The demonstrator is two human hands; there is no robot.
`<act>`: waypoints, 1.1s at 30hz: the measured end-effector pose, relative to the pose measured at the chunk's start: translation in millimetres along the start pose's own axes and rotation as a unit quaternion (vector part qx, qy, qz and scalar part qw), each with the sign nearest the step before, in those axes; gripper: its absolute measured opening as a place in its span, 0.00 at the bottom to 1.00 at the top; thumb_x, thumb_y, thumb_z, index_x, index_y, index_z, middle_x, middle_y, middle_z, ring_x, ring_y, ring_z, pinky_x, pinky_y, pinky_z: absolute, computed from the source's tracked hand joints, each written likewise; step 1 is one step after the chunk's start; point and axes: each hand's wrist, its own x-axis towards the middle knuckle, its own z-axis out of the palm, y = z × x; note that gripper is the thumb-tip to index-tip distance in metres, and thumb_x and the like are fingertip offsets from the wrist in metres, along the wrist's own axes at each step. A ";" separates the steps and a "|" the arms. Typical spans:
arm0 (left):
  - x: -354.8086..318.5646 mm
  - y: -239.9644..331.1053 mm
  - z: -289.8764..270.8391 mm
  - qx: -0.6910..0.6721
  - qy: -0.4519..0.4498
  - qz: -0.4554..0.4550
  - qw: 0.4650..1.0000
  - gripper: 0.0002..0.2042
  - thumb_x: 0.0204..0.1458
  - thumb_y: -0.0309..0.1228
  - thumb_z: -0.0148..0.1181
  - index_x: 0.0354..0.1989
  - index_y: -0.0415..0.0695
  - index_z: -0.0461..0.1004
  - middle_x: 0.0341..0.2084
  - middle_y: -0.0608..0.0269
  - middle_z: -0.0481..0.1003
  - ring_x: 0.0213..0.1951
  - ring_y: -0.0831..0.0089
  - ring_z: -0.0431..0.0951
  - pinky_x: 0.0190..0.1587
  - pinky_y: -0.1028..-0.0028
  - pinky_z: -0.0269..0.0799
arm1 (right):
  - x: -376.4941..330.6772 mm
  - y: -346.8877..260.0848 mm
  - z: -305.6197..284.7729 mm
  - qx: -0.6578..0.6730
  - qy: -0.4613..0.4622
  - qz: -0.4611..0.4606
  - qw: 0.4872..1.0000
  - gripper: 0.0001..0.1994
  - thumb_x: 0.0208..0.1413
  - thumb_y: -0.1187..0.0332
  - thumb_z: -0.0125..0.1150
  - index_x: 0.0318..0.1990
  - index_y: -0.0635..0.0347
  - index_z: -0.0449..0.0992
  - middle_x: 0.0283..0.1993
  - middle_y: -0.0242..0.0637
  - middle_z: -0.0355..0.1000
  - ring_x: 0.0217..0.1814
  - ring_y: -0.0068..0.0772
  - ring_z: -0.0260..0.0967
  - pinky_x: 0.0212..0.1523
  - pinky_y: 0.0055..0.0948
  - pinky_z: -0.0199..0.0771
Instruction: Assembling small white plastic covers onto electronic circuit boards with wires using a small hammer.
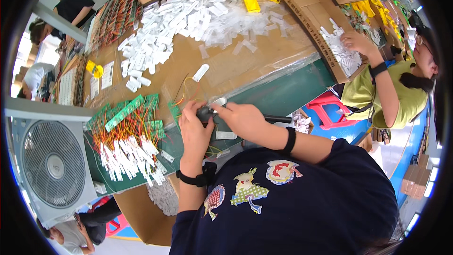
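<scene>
Over the near edge of the green table mat, my left hand (194, 125) has its fingers curled beside a black rounded thing (205, 114). From the right, my right hand (243, 119) reaches in with its fingers closed, the tips meeting the black thing. A small white plastic piece (219, 102) shows just beyond the right fingertips; what either hand grips is mostly hidden. Just past my left hand lies a green circuit board (174, 111) with red and yellow wires. Another white casing (226, 135) rests below my hands, and one more (201, 72) lies farther out.
Wired green boards with white ends (127, 146) are heaped at left, near a grey fan (54, 165). White casings (174, 28) pile up at the back. A black rod (278, 119) extends right. A co-worker's hand (358, 43) reaches into a cardboard box (306, 19). Another box (141, 217) stands below.
</scene>
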 end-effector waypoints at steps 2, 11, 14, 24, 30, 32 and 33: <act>-1.9 1.8 -2.0 0.015 0.009 0.014 1.000 0.27 0.42 0.22 0.66 0.53 0.39 0.64 0.46 0.52 0.73 0.52 0.54 0.71 0.53 0.60 0.63 | -3.0 4.7 0.4 -0.053 -0.062 0.011 0.997 0.20 0.50 0.72 0.58 0.53 0.54 0.74 0.26 0.36 0.67 0.27 0.37 0.70 0.25 0.33 0.71; -4.6 42.1 6.6 0.101 -0.041 0.104 0.989 0.28 0.50 0.36 0.62 0.60 0.42 0.65 0.59 0.58 0.67 0.59 0.59 0.66 0.55 0.59 0.60 | 7.7 78.2 -74.2 -0.138 0.140 0.113 0.974 0.11 0.44 0.73 0.65 0.38 0.53 0.81 0.27 0.37 0.71 0.33 0.41 0.70 0.31 0.37 0.72; -11.2 39.5 21.2 0.175 -0.107 0.130 0.970 0.28 0.51 0.40 0.60 0.61 0.42 0.65 0.61 0.60 0.65 0.61 0.61 0.65 0.54 0.62 0.61 | 9.0 108.4 -88.6 -0.212 0.079 0.129 0.966 0.07 0.44 0.71 0.64 0.34 0.54 0.80 0.27 0.38 0.72 0.35 0.43 0.71 0.34 0.40 0.72; -6.7 54.1 20.8 0.193 -0.105 0.118 0.968 0.32 0.49 0.41 0.62 0.62 0.41 0.63 0.59 0.55 0.67 0.59 0.58 0.66 0.52 0.61 0.62 | 98.5 150.3 -33.3 -0.239 -0.009 0.223 0.945 0.06 0.49 0.66 0.60 0.31 0.59 0.77 0.33 0.44 0.74 0.42 0.50 0.72 0.39 0.45 0.73; -8.3 53.8 21.4 0.183 -0.118 0.110 0.970 0.31 0.47 0.39 0.63 0.60 0.41 0.66 0.58 0.56 0.68 0.58 0.56 0.67 0.55 0.59 0.61 | 104.9 112.9 -4.7 -0.071 0.029 0.078 0.994 0.07 0.54 0.69 0.56 0.40 0.57 0.74 0.33 0.43 0.74 0.38 0.51 0.73 0.36 0.43 0.74; -9.9 52.4 21.8 0.177 -0.113 0.112 0.971 0.30 0.46 0.39 0.63 0.60 0.41 0.66 0.58 0.55 0.68 0.58 0.56 0.67 0.55 0.59 0.61 | 105.8 90.0 9.7 -0.026 0.035 0.007 0.999 0.08 0.54 0.70 0.55 0.41 0.57 0.73 0.31 0.44 0.73 0.37 0.52 0.72 0.35 0.42 0.73; -10.7 52.1 21.3 0.170 -0.107 0.114 0.973 0.30 0.46 0.38 0.63 0.59 0.41 0.67 0.59 0.55 0.68 0.58 0.56 0.67 0.55 0.60 0.61 | 108.6 78.6 14.7 0.017 0.040 -0.065 0.997 0.08 0.53 0.71 0.53 0.42 0.58 0.72 0.30 0.44 0.72 0.35 0.53 0.72 0.34 0.42 0.73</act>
